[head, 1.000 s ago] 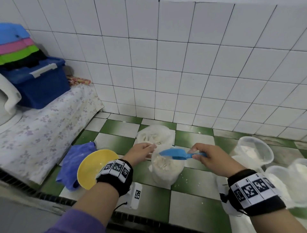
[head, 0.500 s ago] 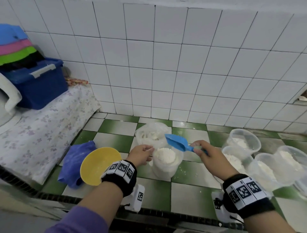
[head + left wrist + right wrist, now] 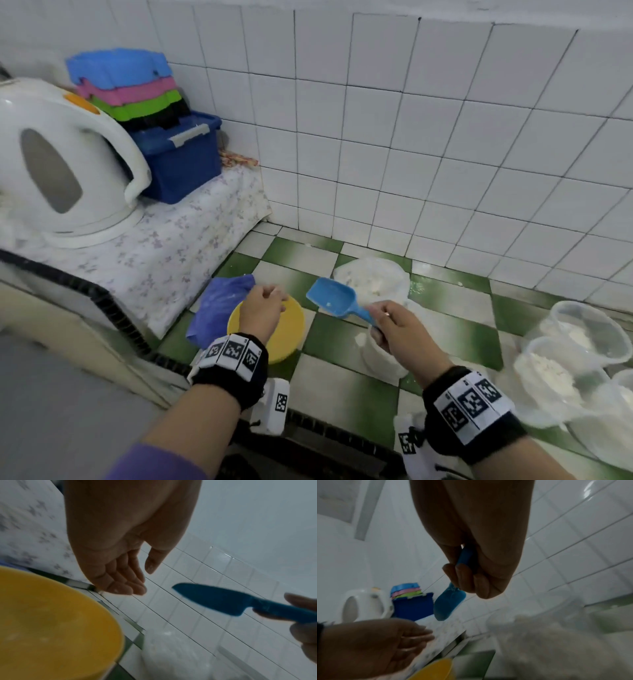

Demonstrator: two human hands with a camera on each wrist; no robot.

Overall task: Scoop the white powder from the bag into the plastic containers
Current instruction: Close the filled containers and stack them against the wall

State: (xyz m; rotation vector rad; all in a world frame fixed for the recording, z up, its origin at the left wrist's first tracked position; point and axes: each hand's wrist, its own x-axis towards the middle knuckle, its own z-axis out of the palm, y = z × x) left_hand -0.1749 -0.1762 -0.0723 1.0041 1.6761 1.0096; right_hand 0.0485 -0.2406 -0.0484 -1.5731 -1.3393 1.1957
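Your right hand (image 3: 404, 334) grips the near-empty blue scoop (image 3: 334, 297), left hand (image 3: 262, 308) hangs loose, several containers (image 3: 561, 363) hold powder and the bag (image 3: 373, 279) isn't empty.

Yellow bowl (image 3: 287, 329) crowds left; filled containers (image 3: 561, 359) block right; checkered floor (image 3: 346, 387) between.

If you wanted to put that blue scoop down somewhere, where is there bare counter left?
Bare tiles lie along the wall between the flowered cloth and the powder bag, and near the front edge between the yellow bowl and the plastic containers. It is crowded at the right, where those containers cluster.
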